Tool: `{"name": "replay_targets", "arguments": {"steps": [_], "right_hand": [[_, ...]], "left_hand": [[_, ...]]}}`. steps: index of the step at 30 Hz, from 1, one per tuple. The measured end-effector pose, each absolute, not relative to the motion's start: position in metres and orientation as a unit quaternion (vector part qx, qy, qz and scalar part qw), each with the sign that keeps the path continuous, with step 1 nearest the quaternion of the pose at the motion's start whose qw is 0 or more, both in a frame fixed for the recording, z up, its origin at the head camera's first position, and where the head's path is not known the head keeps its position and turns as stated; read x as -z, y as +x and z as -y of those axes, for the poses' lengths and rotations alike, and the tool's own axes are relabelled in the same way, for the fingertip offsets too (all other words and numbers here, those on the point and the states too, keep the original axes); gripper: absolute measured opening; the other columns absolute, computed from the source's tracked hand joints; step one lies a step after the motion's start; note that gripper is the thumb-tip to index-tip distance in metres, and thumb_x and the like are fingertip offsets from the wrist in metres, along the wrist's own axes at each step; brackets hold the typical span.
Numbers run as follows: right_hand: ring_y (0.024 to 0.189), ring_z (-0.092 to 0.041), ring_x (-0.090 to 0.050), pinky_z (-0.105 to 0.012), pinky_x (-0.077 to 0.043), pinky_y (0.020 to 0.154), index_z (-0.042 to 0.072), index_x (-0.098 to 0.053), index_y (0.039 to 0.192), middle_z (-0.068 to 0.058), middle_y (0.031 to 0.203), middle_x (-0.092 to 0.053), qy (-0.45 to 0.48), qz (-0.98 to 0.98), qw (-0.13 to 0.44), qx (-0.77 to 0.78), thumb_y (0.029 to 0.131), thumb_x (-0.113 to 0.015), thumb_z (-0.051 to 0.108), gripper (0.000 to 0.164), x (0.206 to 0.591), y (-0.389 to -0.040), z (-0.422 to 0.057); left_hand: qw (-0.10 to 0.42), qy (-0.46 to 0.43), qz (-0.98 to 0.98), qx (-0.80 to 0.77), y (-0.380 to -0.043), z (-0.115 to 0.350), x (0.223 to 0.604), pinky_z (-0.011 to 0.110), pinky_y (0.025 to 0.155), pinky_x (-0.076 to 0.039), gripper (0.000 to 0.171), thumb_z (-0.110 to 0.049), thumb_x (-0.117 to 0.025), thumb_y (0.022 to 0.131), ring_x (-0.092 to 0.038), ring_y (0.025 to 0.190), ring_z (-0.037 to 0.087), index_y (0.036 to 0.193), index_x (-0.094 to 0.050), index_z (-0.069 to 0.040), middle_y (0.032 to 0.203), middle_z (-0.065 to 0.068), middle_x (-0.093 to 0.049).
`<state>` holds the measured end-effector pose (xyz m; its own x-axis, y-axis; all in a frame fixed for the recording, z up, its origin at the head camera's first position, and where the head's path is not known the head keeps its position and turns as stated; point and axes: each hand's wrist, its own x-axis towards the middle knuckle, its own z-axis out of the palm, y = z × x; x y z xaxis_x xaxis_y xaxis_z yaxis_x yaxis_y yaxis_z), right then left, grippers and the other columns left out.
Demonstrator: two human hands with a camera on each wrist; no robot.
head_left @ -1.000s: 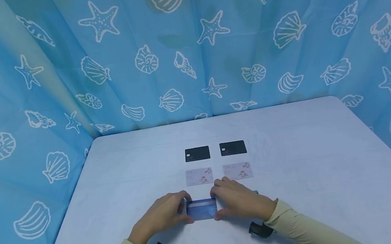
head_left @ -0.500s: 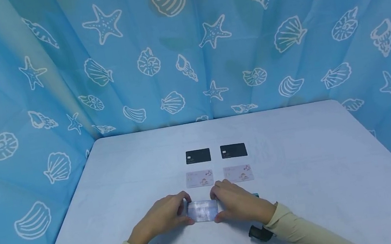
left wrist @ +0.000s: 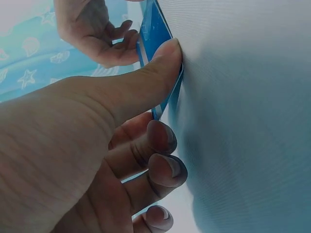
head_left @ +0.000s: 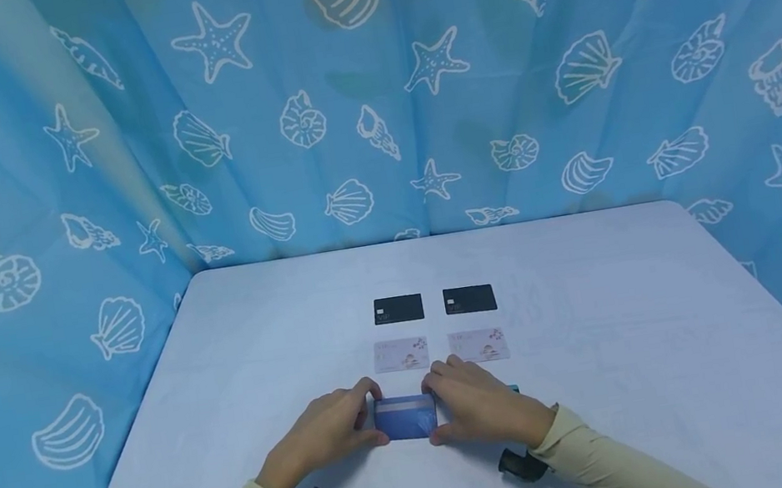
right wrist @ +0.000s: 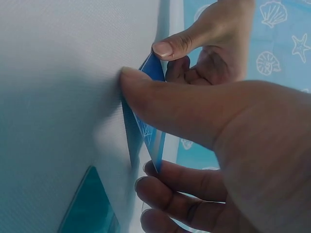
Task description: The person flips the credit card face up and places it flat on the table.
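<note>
In the head view, a blue card (head_left: 405, 419) with a pale stripe along its far edge lies between both hands at the front middle of the table. My left hand (head_left: 331, 432) pinches its left end, thumb on the near edge and a finger on the far edge. The right hand (head_left: 482, 399) pinches the right end the same way. The right wrist view shows the card (right wrist: 148, 128) slanted beside the white tabletop; I cannot tell whether it touches. A teal card (right wrist: 92, 208) lies near the right hand, and in the head view it is mostly hidden behind that hand.
Two black cards (head_left: 397, 309) marked VIP lie side by side farther back. In front of them are two pale cards (head_left: 402, 354) with a flower pattern. The white table (head_left: 259, 323) ends at a blue shell-print curtain (head_left: 318, 162).
Half a second ago the card's face shone silvery; now it looks blue with its stripe visible, as a second ago. Both hands keep their grip in nearly the same place.
</note>
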<state>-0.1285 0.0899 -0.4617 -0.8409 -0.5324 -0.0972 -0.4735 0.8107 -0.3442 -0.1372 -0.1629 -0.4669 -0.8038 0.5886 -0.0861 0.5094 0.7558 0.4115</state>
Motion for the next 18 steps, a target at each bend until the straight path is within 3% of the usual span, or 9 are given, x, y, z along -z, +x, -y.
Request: {"name": "replay_targets", "arguments": {"steps": [18], "right_hand": [[0.103, -0.016, -0.051, -0.041, -0.048, 0.095, 0.011, -0.066, 0.126, 0.0, 0.116, -0.066, -0.271, -0.947, 0.081, 0.153, 0.077, -0.09, 0.044, 0.064, 0.4596, -0.128, -0.0895]], "left_hand": [[0.128, 0.272, -0.934, -0.194, -0.1364, 0.1641, 0.4655, 0.021, 0.058, -0.038, 0.052, -0.039, -0.082, 0.089, -0.046, 0.062, 0.003, 0.127, -0.057, -0.014, 0.073, -0.009, -0.054]]}}
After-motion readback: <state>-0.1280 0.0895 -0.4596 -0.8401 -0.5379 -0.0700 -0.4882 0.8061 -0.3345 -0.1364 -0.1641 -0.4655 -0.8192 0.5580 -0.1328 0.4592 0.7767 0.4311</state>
